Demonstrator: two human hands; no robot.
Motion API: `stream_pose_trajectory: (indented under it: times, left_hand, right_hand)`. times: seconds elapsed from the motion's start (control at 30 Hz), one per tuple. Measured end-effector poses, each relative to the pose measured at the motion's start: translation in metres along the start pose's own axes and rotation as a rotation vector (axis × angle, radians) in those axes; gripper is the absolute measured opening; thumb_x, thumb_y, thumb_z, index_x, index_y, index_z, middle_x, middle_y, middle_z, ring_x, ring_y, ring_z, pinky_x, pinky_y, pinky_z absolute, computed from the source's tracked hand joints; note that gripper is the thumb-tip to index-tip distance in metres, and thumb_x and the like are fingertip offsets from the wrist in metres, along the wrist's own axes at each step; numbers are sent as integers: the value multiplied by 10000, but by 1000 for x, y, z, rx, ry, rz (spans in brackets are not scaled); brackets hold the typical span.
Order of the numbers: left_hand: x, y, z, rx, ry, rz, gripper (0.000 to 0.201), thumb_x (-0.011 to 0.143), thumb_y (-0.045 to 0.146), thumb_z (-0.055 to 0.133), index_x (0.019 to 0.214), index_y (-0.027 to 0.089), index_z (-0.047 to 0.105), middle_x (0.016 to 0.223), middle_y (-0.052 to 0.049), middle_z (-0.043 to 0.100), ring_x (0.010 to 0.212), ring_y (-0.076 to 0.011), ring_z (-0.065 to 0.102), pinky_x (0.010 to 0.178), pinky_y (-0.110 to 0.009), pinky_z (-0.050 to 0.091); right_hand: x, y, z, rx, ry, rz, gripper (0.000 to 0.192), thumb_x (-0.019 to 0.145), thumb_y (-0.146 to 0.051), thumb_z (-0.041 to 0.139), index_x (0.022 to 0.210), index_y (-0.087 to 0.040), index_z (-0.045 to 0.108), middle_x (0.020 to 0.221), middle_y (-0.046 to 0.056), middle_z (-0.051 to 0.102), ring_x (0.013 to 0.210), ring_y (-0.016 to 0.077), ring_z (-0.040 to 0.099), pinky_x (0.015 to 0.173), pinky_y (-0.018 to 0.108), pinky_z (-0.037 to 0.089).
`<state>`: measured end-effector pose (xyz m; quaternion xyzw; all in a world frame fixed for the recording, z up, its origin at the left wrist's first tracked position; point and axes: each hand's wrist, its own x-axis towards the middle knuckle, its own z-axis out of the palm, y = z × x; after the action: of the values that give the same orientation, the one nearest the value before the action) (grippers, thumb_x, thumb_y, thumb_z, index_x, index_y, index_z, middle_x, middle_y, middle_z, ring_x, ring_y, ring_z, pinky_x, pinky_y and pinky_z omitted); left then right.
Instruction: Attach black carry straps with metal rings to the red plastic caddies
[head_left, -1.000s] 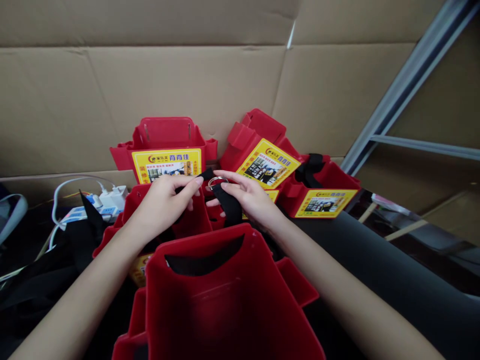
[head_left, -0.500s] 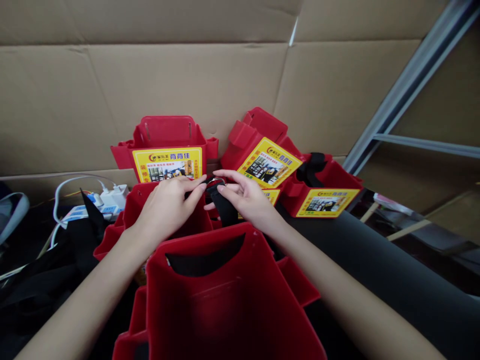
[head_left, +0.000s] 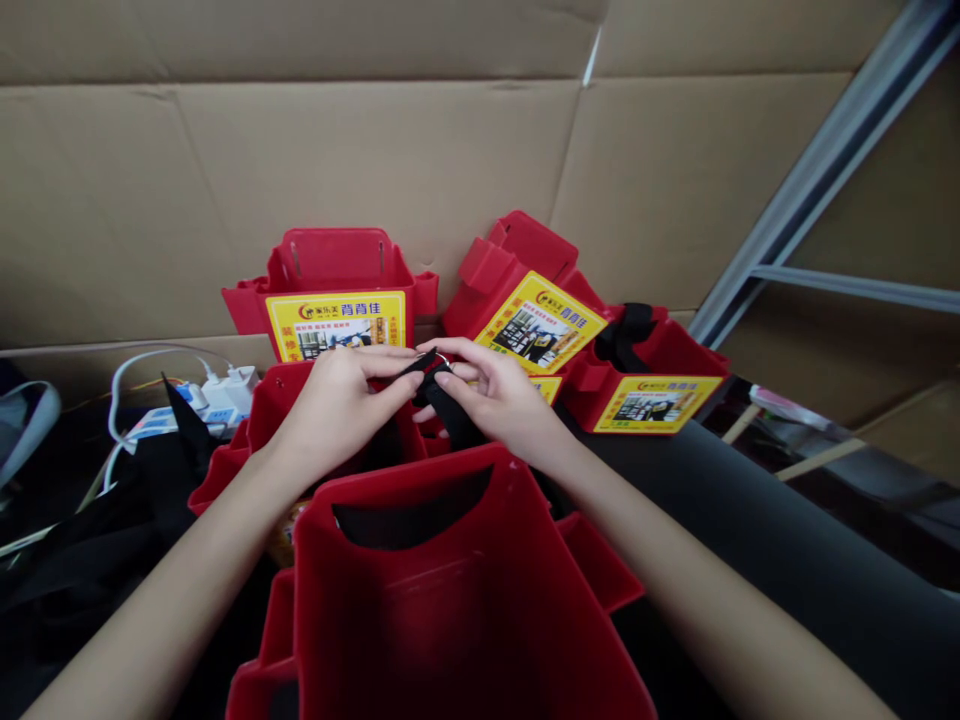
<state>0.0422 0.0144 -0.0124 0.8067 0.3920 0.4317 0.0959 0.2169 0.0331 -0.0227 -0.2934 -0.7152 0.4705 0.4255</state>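
While both hands are pinching the black strap at its metal ring, the left hand and right hand are only part way through the near red box, with three labelled boxes lying finished far behind

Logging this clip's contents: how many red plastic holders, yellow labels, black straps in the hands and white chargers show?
Red plastic holders: 6 at least; the stack by the left hand hides some
Yellow labels: 4, one partly behind the right hand
Black strap: 1
White charger: 1
Total: 12
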Motion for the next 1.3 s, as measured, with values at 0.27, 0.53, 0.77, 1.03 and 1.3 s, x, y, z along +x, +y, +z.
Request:
stream_pose_trajectory:
  times: [0.27,0.53,0.77,1.03,1.3]
  left_hand:
    - [-1,3,3,194,54,74,193,803,212,553,870,207,734,943,-38,703,837,-167,639,761,-271,489]
    - [-2,11,-9,419,171,184,228,823,160,533,958,198,712,956,-24,710,852,-150,646,780,-233,493]
    - [-4,3,-5,562,285,426,191,833,168,554,956,169,699,938,-30,699,847,-134,644,777,-207,498]
    - [-6,2,-3,630,299,499,188,856,189,532,965,177,684,948,-28,684,843,-126,642,746,-195,498]
    - [-8,2,-2,618,313,517,169,858,188,530,935,164,678,931,-18,685,824,-103,644,738,-167,496]
  right_hand:
    - [0,2,0,23,-3,22,116,840,-189,492,922,-213,413,741,-15,613,649,150,676,531,225,543]
    - [-2,-7,-2,11,47,-53,199,837,-278,530,1014,-210,591,815,-7,617,668,84,614,445,118,464]
    - [-4,-12,-7,175,-28,-74,237,798,-289,599,977,-134,623,763,29,641,654,127,648,468,197,549]
    - [-7,-20,-12,42,-13,-95,184,766,-225,625,927,-137,632,739,29,658,637,159,673,411,177,517]
    - [-9,-18,-12,-192,18,-207,161,813,-237,574,942,-151,620,688,7,640,586,130,649,446,178,487]
